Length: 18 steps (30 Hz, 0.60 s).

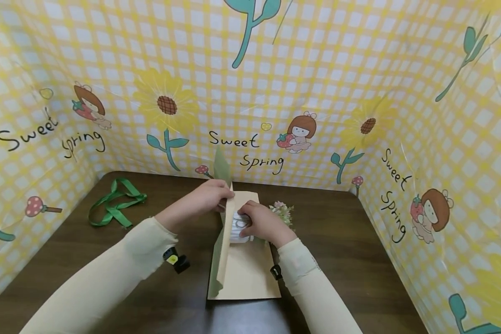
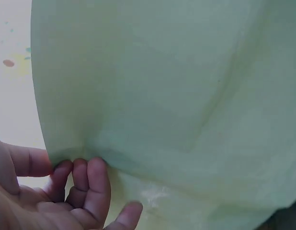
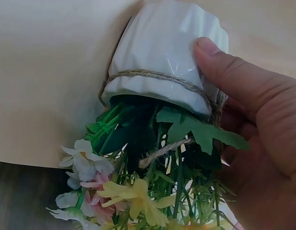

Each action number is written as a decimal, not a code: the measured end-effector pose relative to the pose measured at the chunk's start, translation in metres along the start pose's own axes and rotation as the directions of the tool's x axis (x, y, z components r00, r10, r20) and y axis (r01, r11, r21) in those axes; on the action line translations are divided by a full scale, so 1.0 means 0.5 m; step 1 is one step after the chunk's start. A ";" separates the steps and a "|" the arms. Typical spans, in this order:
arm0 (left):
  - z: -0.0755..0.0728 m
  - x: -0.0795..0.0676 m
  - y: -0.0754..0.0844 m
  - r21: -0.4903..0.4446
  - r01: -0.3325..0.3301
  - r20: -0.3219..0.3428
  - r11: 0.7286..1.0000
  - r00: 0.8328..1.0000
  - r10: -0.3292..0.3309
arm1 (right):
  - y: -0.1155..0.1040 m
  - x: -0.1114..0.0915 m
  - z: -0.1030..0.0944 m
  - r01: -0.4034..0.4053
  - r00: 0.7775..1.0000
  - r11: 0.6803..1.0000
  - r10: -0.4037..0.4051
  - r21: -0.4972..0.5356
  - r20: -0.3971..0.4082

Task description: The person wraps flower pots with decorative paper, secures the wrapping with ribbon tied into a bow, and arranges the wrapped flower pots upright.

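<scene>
A sheet of wrapping paper (image 1: 250, 278), tan on one face and green on the other, lies on the table with its left side raised upright. My left hand (image 1: 208, 197) pinches that raised edge between thumb and fingers; the green face (image 2: 153, 86) fills the left wrist view. With my right hand (image 1: 268, 223) I grip a white ribbed flower pot (image 3: 157, 48), which lies on its side on the tan face. Twine (image 3: 153, 74) circles the pot near its rim. White, pink and yellow flowers (image 3: 138, 191) with green leaves stick out of it, past the paper's right edge.
A loosely looped green ribbon (image 1: 117, 215) lies at the back left of the dark wooden table (image 1: 330, 260). Yellow checked cloth (image 1: 250, 102) walls in the table at the back and both sides.
</scene>
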<state>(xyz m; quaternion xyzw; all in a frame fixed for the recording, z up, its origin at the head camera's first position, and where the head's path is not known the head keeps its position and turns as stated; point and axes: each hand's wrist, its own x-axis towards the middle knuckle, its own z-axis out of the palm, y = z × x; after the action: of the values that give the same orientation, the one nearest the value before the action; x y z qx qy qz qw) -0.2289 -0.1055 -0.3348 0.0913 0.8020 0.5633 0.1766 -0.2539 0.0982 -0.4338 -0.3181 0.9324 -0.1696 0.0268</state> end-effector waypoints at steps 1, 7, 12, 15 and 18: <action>0.009 0.003 0.003 0.007 -0.002 -0.003 1.000 1.000 0.002 | -0.002 0.000 0.000 0.007 1.000 1.000 -0.007 0.012 -0.006; 0.057 0.023 0.009 0.057 -0.035 -0.004 0.998 0.999 0.035 | 0.001 -0.010 0.006 0.049 0.998 0.991 -0.044 0.127 -0.046; 0.082 0.037 0.005 0.077 -0.069 -0.008 0.995 0.998 0.070 | 0.014 -0.010 0.012 0.079 0.994 0.976 -0.061 0.203 -0.092; 0.093 0.039 0.000 0.090 -0.096 -0.024 0.991 0.995 0.098 | 0.022 -0.007 0.016 0.102 0.991 0.972 -0.082 0.211 -0.104; 0.102 0.040 -0.005 0.085 -0.123 -0.057 0.989 0.990 0.128 | 0.029 -0.003 0.019 0.104 0.992 0.966 -0.082 0.236 -0.100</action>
<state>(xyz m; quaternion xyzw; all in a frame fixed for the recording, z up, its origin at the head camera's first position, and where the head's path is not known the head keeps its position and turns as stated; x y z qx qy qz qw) -0.2274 -0.0549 -0.3565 0.1311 0.8221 0.5427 0.1117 -0.2595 0.1072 -0.4478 -0.3481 0.8892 -0.2964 0.0152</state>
